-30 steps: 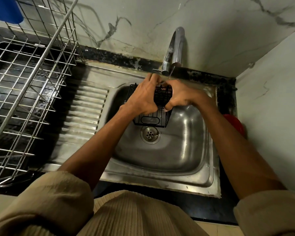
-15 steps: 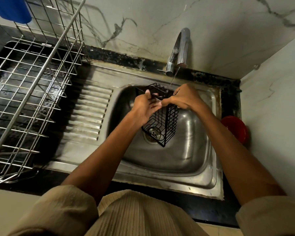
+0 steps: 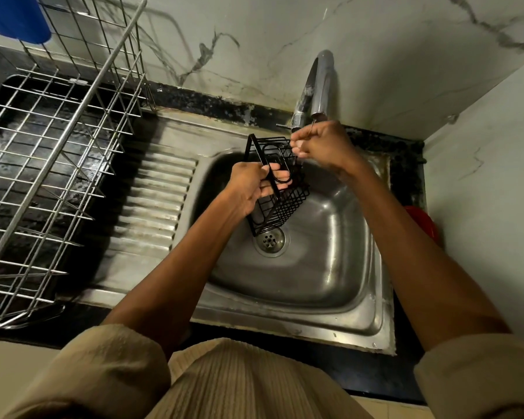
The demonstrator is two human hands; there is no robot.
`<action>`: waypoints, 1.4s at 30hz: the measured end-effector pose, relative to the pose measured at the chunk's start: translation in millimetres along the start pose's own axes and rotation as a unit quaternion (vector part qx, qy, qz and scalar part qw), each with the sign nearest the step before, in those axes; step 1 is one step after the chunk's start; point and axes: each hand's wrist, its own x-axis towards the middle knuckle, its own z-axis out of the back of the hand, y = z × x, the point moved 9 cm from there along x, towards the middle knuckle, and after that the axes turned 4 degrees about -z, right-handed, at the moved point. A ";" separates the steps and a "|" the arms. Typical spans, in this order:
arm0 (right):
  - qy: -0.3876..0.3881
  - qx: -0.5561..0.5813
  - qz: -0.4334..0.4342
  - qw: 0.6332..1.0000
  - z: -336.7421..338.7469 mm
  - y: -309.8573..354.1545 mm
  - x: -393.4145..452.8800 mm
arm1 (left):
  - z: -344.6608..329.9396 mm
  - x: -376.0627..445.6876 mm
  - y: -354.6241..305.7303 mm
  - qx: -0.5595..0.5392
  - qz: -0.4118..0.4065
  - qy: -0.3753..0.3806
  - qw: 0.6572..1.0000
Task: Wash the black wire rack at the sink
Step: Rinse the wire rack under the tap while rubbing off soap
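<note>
The black wire rack [image 3: 288,204] hangs tilted above the steel sink [image 3: 372,325], its lower end just over the drain [image 3: 270,240]. My left hand [image 3: 250,187] grips its near side frame, fingers curled through the wires. At the rack's far upper corner my right hand [image 3: 322,143] has its fingers curled in and pinches the wire, right below the spout of the tap [image 3: 318,83]. A thin stream of water falls from the spout onto my right hand.
A large steel dish rack [image 3: 58,146] stands on the black counter to the left, beside the ribbed drainboard [image 3: 152,201]. A blue object [image 3: 15,16] sits at its far corner. A red object [image 3: 422,225] lies right of the sink by the marble wall.
The rack has turned from lying flat under both hands to hanging on end. My right hand rose to the tap; my left hand shifted to the side frame.
</note>
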 end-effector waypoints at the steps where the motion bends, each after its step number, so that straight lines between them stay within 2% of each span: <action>1: 0.008 0.024 -0.003 1.000 -1.5 4.0 -0.3 | 0.2 -0.4 -0.6 0.010 -0.005 0.001 1.000; 3: 0.029 0.038 -0.013 0.999 -4.9 10.7 -1.9 | 0.5 -3.0 -3.6 0.026 -0.015 -0.002 1.000; 11: 0.126 -0.031 -0.082 0.988 -12.0 9.3 -10.9 | 10.5 -4.4 -3.1 0.058 -0.040 -0.016 0.997; 20: 0.241 -0.120 -0.151 0.951 -22.4 2.7 -25.3 | 27.6 -8.1 -6.4 0.088 -0.048 -0.040 0.994; 24: 0.217 -0.103 -0.125 0.963 -21.7 8.6 -17.1 | 28.4 -9.8 -5.9 0.112 -0.042 -0.035 0.992; 28: 0.112 -0.014 -0.066 0.991 -7.2 18.5 -1.9 | 25.2 -16.0 -7.9 0.140 -0.044 -0.026 0.989; 30: 0.085 0.006 -0.049 0.995 -1.2 21.1 0.0 | 23.5 -18.8 -9.8 0.143 -0.044 -0.026 0.988; 32: 0.107 -0.018 -0.054 0.993 -3.3 20.6 -1.8 | 22.0 -21.5 -12.0 0.143 -0.046 -0.026 0.988; 36: 0.235 -0.099 -0.128 0.959 -21.2 6.9 -15.4 | 18.9 -26.1 -12.7 0.155 -0.042 -0.017 0.987; 38: 0.229 -0.108 -0.132 0.958 -20.1 6.3 -14.9 | 15.4 -28.5 -11.2 0.152 -0.038 -0.005 0.988; 42: 0.154 -0.062 -0.113 0.980 -15.9 9.6 -0.8 | 8.4 -32.7 -9.1 0.161 -0.039 0.014 0.986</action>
